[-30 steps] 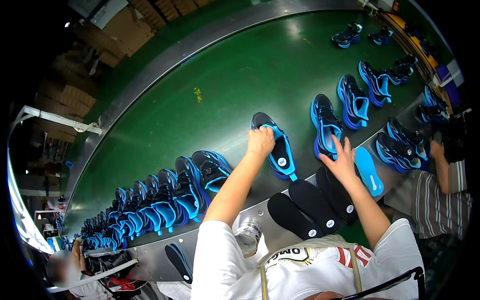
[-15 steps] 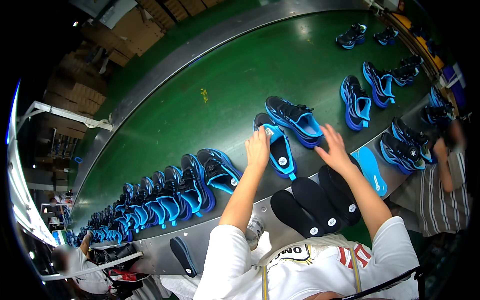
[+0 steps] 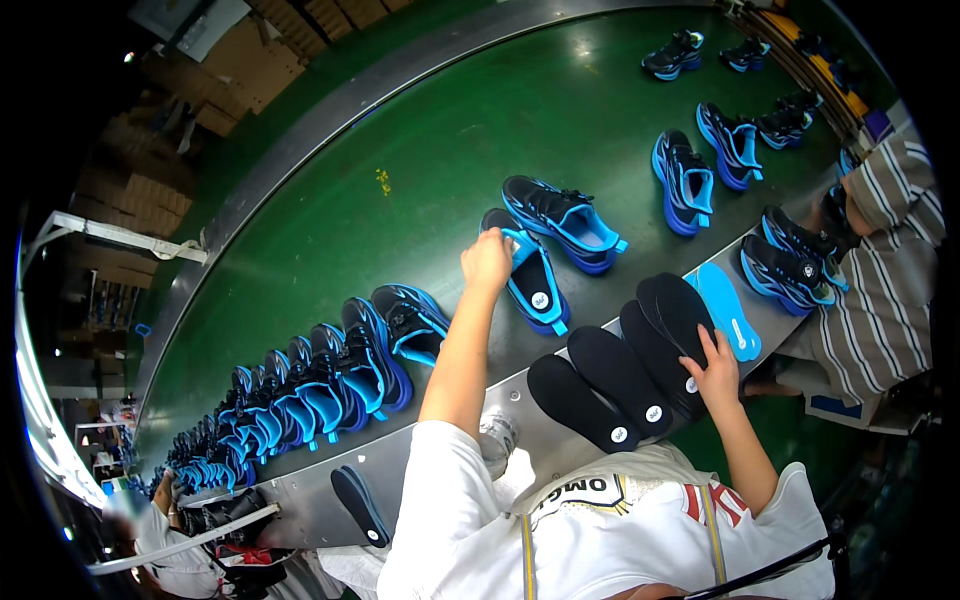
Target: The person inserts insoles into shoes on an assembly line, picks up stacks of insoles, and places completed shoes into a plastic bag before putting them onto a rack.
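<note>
My left hand [image 3: 487,260] is closed on the front of the opening of a black and blue sports shoe [image 3: 537,290], near its tongue. This shoe holds an insole with a round white sticker at the heel. Beside it on the green belt stands its like, a second shoe [image 3: 562,222], with a light-coloured inside. My right hand [image 3: 717,375] touches the heel end of a black insole [image 3: 668,310], its fingers apart. Several more black insoles [image 3: 610,370] lie fanned out to the left. A bright blue insole [image 3: 725,310] lies just beyond the hand.
A long row of shoes [image 3: 330,370] runs down the belt [image 3: 330,230] to the left. More shoes [image 3: 683,185] stand at the right. Dark insoles [image 3: 360,505] and a clear container [image 3: 497,440] are on the metal ledge. Co-workers, one in a striped shirt [image 3: 885,310], are at both sides.
My right hand has left the second shoe and come back toward me onto the black insoles. My left hand stays at the first shoe. The striped-shirted co-worker has leaned farther over the belt.
</note>
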Available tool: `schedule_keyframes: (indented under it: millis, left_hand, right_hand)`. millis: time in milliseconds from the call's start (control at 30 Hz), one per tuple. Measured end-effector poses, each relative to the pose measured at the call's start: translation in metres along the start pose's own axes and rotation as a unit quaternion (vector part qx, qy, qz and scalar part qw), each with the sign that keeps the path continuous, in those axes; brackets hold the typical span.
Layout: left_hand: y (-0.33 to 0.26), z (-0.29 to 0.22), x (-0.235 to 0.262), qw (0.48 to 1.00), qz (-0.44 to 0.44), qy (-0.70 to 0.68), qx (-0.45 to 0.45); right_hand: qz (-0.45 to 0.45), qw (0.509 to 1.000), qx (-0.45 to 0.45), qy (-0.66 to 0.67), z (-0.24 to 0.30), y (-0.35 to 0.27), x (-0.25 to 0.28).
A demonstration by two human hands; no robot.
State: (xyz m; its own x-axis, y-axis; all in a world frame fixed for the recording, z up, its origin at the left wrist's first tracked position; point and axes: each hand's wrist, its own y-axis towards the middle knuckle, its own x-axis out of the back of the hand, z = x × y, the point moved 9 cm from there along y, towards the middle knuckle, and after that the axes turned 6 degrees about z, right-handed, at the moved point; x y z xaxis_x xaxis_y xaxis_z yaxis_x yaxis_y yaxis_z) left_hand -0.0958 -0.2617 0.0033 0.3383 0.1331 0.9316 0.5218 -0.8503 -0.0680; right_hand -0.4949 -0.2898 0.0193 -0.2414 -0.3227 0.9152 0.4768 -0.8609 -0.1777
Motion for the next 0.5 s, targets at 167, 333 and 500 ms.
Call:
schedule_keyframes:
  millis: [167,333,500]
  left_hand:
    - [-0.014,-0.032,-0.018,0.986,0.079,0.101,-0.109]
    - [-0.024,-0.017,0.009,0.948,0.037,-0.305,-0.080]
    - [-0.020,-0.001,0.037,0.714,0.080,-0.691,0.082]
  right_hand:
    - [-0.078,0.992,0.056,-0.080,0.021,0.001,0.014]
    - [-0.092,0.976,0.199,0.001,0.077,-0.019,0.036]
    - [0.075,0.981,0.167,-0.066,0.086,-0.047,-0.031]
